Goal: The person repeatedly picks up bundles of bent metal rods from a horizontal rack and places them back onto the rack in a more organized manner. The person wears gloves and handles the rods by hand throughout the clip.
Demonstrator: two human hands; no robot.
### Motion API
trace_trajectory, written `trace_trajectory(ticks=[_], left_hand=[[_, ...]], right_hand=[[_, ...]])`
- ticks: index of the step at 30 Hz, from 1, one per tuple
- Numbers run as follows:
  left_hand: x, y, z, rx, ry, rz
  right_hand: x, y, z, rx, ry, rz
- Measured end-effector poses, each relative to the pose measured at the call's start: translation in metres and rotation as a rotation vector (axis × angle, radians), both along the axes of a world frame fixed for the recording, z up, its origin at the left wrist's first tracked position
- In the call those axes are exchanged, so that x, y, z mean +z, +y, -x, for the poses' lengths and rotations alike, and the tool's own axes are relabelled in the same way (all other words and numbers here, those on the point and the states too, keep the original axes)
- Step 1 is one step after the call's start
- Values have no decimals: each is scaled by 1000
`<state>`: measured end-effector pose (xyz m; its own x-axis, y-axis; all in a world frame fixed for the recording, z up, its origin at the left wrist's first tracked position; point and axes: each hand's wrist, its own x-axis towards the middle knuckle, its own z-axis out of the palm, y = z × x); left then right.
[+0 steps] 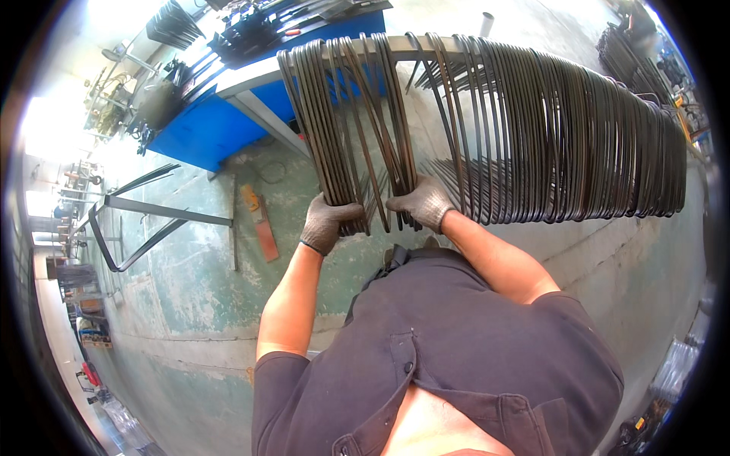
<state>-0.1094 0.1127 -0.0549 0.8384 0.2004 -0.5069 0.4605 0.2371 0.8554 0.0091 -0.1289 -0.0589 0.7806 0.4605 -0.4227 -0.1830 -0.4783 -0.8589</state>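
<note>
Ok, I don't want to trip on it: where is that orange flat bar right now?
In the head view the orange flat bar lies on the green floor at the person's left, just left of the gloved left hand and below the blue workbench.

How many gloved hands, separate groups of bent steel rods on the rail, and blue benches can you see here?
Gloved hands: 2, the left hand and the right hand
Rod groups: 2, the gripped bundle and the long row; both hang on the rail
Blue bench: 1
Total: 5
</note>
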Motion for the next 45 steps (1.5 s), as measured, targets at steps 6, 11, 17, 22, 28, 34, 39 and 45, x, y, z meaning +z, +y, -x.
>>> trace_trajectory(ticks=[6,11,17,22,28,34,39,45], left_hand=[[-9,23,10,49,-38,-25],[-5,23,9,23,-27,46],[5,-21,-13,-74,-33,44],[8,-23,-15,-83,37,-90],[-4,22,2,-45,1,-124],[-10,65,8,-132,22,-223],[-1,96,-28,125,-180,166],[36,111,-90,49,-151,-233]], right_hand=[[-19,-4,-9,29,66,48],[8,-4,1,12,161,-160],[-36,12,11,-92,97,-326],[-24,19,15,-33,84,-326],[9,13,10,-31,115,-155],[-19,8,10,-115,101,-279],[-12,8,6,-102,-13,-107],[-8,5,12,-132,-205,21]])
